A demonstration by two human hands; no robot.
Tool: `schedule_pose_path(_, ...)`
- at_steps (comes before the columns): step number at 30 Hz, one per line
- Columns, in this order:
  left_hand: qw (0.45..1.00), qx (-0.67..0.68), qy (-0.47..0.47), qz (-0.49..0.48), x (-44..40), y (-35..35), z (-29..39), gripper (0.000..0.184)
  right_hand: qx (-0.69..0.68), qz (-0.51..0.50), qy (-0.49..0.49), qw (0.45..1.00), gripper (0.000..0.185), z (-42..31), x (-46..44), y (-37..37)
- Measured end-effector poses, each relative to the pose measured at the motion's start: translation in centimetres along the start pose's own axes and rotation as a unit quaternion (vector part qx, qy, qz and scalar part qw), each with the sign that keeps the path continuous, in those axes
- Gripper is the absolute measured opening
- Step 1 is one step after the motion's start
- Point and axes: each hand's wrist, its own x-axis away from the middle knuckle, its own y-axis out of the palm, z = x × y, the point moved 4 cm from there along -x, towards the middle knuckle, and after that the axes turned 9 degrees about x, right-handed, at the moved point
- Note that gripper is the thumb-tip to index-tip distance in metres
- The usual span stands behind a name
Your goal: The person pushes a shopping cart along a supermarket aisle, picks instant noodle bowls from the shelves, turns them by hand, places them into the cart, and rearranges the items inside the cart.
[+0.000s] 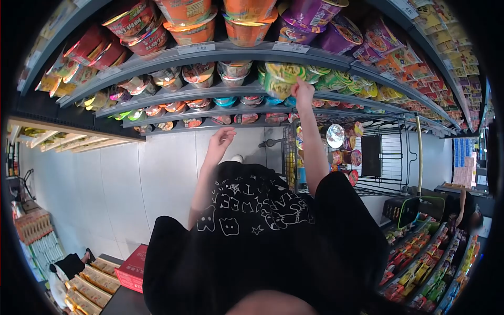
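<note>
Honestly, the shiny green-and-yellow, round, plastic-looking tub [279, 82], gripped by the bare right hand [303, 94] just left of its fingertips, is best steadied from below by the loosely open, empty left hand [221, 139].

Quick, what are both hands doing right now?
Left hand: loosely open, nothing visible in it.
Right hand: closed on the edge of a green tub.

One head-worn camera looks steeply down, facing shelves [241, 51].
</note>
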Motion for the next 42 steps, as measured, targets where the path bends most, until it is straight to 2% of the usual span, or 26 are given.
schedule_pose_path(2, 0.998, -0.042, 0.024, -0.032, -0.2, 1.5, 2.3, 0.046, -0.037, -0.036, 0.025, 0.998, 0.029, -0.5, 3.8, -1.2)
schedule_pose_path(3, 0.998, -0.041, 0.019, -0.035, -0.2, 2.1, 3.1, 0.046, -0.06, -0.047, 0.066, 0.995, 0.029, -1.1, 5.8, -1.6)
schedule_pose_path(5, 0.985, -0.092, 0.134, -0.052, -0.6, 3.2, 5.9, 0.082, -0.089, -0.052, 0.112, 0.988, 0.028, -2.6, 9.7, -1.9)
schedule_pose_path(6, 0.985, -0.096, 0.131, -0.056, -0.8, 3.5, 6.9, 0.082, -0.077, -0.06, 0.184, 0.978, 0.027, -2.8, 11.4, -1.9)
schedule_pose_path(7, 0.984, -0.076, 0.136, -0.081, -1.0, 4.0, 7.9, 0.093, -0.066, -0.07, 0.255, 0.962, 0.026, -2.5, 12.8, -1.8)
schedule_pose_path(8, 0.983, -0.055, 0.141, -0.106, -1.1, 4.5, 8.8, 0.105, -0.069, -0.067, 0.255, 0.962, 0.026, -2.3, 13.7, -2.0)
schedule_pose_path(9, 0.983, 0.016, 0.105, -0.147, -1.0, 5.1, 9.4, 0.109, -0.156, -0.139, 0.284, 0.936, 0.026, -2.2, 14.9, -1.3)
schedule_pose_path(10, 0.983, 0.017, 0.102, -0.149, -1.0, 5.1, 9.7, 0.109, -0.24, -0.209, 0.309, 0.896, 0.025, -2.2, 15.9, -0.7)
schedule_pose_path(11, 0.984, 0.061, 0.078, -0.149, -0.9, 4.9, 9.8, 0.109, -0.25, -0.224, 0.304, 0.892, 0.025, -2.7, 16.5, -0.4)
schedule_pose_path(15, 0.982, 0.15, 0.025, -0.11, -0.4, 4.3, 7.3, 0.098, -0.225, -0.208, 0.247, 0.919, 0.023, -4.6, 17.4, 0.9)
schedule_pose_path(16, 0.98, 0.18, 0.014, -0.089, -0.4, 3.9, 6.0, 0.094, -0.127, -0.17, 0.161, 0.964, 0.018, -4.5, 16.8, 0.6)
schedule_pose_path(17, 0.973, 0.199, 0.009, -0.114, -0.2, 4.1, 5.8, 0.089, -0.027, -0.129, 0.071, 0.989, 0.016, -4.8, 16.5, 0.4)
schedule_pose_path(18, 0.974, 0.199, 0.01, -0.111, 0.0, 4.0, 5.7, 0.089, -0.028, -0.133, 0.071, 0.988, 0.016, -4.7, 16.6, 1.1)
schedule_pose_path(20, 0.956, 0.275, -0.033, -0.099, 0.5, 4.0, 5.4, 0.089, 0.029, -0.029, 0.008, 0.999, 0.02, -5.0, 16.9, 1.8)
schedule_pose_path(21, 0.95, 0.29, -0.041, -0.11, 0.7, 3.9, 5.3, 0.089, 0.038, -0.093, 0.025, 0.995, 0.034, -4.9, 17.2, 2.1)
schedule_pose_path(22, 0.95, 0.289, -0.037, -0.11, 0.6, 3.7, 5.0, 0.089, 0.037, -0.095, 0.022, 0.994, 0.034, -4.7, 17.2, 2.3)
schedule_pose_path(25, 0.933, 0.324, -0.071, -0.142, 0.6, 3.5, 3.9, 0.083, -0.124, -0.203, 0.155, 0.959, 0.044, -1.7, 17.4, 3.5)
schedule_pose_path(27, 0.93, 0.324, -0.102, -0.137, 0.9, 3.5, 3.8, 0.076, -0.118, -0.211, 0.152, 0.958, 0.046, -2.3, 17.5, 3.8)
schedule_pose_path(31, 0.937, 0.302, -0.116, -0.133, 1.0, 3.3, 4.1, 0.076, -0.1, -0.217, 0.161, 0.958, 0.048, -2.1, 17.3, 3.7)
schedule_pose_path(37, 0.949, 0.272, -0.097, -0.126, 1.6, 3.7, 6.4, 0.08, -0.083, -0.209, 0.184, 0.957, 0.046, -2.1, 17.5, 3.4)
schedule_pose_path(42, 0.951, 0.271, -0.084, -0.127, 1.7, 3.7, 6.4, 0.078, -0.092, -0.227, 0.16, 0.956, 0.043, -2.0, 17.4, 3.1)
